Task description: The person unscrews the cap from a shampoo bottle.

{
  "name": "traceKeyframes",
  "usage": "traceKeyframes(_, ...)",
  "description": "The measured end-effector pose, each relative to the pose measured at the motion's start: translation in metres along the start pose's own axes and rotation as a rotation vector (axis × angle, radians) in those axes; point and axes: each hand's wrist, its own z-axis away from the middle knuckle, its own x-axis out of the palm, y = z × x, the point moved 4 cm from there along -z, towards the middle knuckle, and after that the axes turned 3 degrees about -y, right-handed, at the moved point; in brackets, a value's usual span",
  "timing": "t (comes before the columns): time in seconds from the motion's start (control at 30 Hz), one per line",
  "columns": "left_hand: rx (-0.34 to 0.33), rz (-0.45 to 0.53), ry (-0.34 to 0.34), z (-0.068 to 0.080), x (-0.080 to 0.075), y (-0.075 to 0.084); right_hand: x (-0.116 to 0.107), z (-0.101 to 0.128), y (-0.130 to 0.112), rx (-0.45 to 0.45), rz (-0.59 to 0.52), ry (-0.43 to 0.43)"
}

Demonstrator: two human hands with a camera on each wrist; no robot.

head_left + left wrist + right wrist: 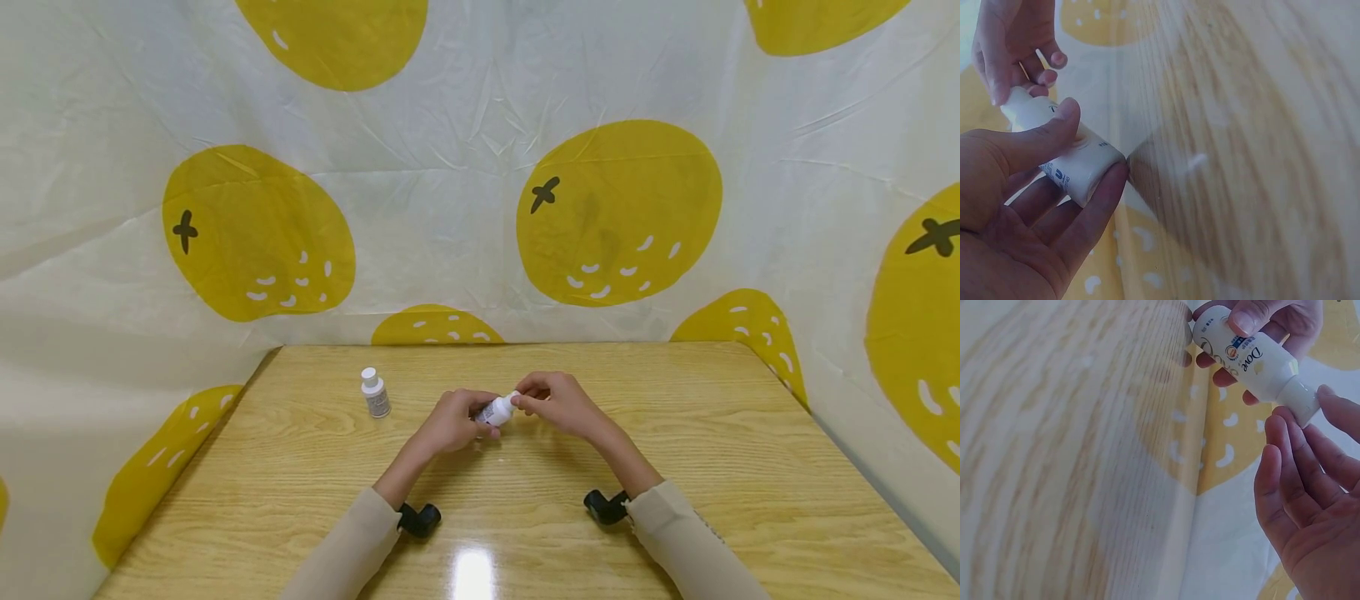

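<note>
A small white Dove bottle [1244, 359] lies tilted in my left hand [453, 421], its cap end pointing up and to the right in the head view. The left thumb [1047, 137] presses along one side while the fingers curl round the other side and the base. My right hand [558, 404] pinches the white cap [1299, 400] between thumb and fingertips. The cap sits on the bottle's neck. A second white bottle [376, 393], with its cap on, stands upright on the table to the left of both hands.
The wooden table [300, 500] runs back to a white cloth [435, 225] printed with yellow fruit, which also hangs at both sides. A black wrist device [418, 520] sits by the left cuff, another black device [606, 507] by the right.
</note>
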Motion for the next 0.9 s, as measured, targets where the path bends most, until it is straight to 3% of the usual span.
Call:
traceKeyframes(0.6,-0.007,-0.001,0.003,-0.0009,-0.0006,0.0009,-0.0014,-0.0009,-0.0049,-0.056,0.013,-0.013)
traceKeyframes(0.9,-0.004,-0.003,0.001,0.0012,0.0006,0.0003,-0.0006,0.0003,-0.0016,-0.018,0.016,-0.01)
